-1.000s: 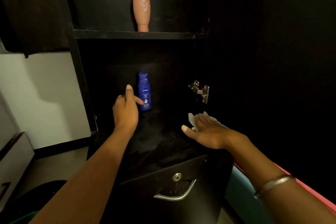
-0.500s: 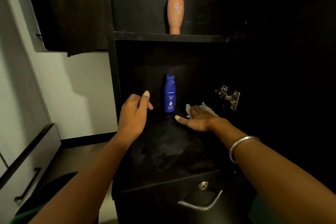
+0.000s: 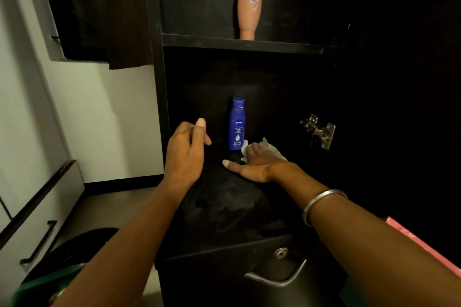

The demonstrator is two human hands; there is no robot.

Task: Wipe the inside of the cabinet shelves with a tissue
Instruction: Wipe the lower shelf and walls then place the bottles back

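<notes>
A white tissue [image 3: 270, 148] lies on the black lower shelf [image 3: 229, 209] of the cabinet, pressed flat under my right hand [image 3: 257, 163], whose fingers are straight and thumb points left. The tissue's left corner touches or nearly touches a blue Nivea bottle [image 3: 237, 124] standing upright at the shelf's back. My left hand [image 3: 185, 152] hovers to the left of the bottle, fingers loosely curled, holding nothing. The shelf surface shows dusty smears.
A peach-coloured bottle [image 3: 249, 7] stands upside down on the upper shelf [image 3: 239, 43]. A metal hinge [image 3: 319, 132] sticks out at the right wall. Below the shelf is a drawer with a metal handle [image 3: 277, 279] and lock. White wall and white drawers are at left.
My right hand slid the tissue from the shelf's right front toward the back, up to the blue bottle. My left hand drew slightly away from the bottle. The camera view turned left.
</notes>
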